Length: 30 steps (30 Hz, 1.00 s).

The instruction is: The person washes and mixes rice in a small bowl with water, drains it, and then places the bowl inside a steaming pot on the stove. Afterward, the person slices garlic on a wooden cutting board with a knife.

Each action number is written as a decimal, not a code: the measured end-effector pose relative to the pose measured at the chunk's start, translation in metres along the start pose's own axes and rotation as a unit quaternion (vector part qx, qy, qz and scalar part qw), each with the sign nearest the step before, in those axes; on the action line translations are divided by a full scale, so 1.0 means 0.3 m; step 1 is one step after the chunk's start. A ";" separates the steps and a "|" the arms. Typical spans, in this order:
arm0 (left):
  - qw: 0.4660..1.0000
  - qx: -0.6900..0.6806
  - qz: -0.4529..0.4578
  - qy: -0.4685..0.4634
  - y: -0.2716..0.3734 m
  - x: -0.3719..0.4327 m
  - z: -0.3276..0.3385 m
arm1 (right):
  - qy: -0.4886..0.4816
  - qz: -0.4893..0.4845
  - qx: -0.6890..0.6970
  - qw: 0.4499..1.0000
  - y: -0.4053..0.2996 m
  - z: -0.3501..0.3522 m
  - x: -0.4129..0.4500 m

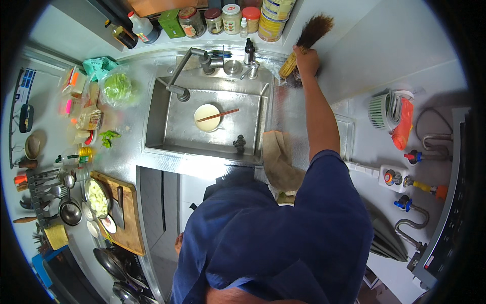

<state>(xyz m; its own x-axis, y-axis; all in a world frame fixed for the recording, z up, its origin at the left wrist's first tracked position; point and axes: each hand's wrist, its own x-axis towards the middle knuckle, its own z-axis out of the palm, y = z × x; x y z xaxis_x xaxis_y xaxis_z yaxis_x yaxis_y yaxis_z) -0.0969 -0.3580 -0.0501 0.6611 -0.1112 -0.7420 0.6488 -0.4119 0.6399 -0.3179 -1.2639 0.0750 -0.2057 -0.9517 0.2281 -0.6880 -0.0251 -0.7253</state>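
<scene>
My right hand (308,62) grips a straw brush (314,31) by its bound middle, at the back corner of the counter right of the sink (212,150). The dark bristles point up and to the right. My left hand (179,243) hangs low beside my body, only partly visible; its fingers are mostly hidden. A white bowl (207,118) with pale contents stands in the sink, with a pair of brown chopsticks (228,113) lying across it. The grey faucet (178,76) reaches over the basin's left part. A beige cloth (279,159) drapes over the counter's front edge.
Several jars (232,19) and tins line the ledge behind the sink. Bagged greens (117,86) lie on the left counter. Farther down, a cleaver (118,212) rests on a wooden cutting board (133,228) beside a bowl of cut pieces (97,198). A soap dispenser (253,70) stands behind the basin.
</scene>
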 end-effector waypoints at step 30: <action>1.000 0.016 -0.019 0.008 0.032 -0.150 0.105 | -0.222 -0.085 -0.353 0.905 0.039 -0.238 -0.202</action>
<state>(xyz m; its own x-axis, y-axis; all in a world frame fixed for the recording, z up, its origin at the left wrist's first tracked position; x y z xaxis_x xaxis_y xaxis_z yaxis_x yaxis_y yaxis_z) -0.1322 -0.3854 -0.0169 0.6421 -0.0806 -0.7624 0.6614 -0.4446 0.6040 -0.3633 -1.1848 0.0991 0.1366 -0.9856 -0.0993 -0.9889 -0.1298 -0.0717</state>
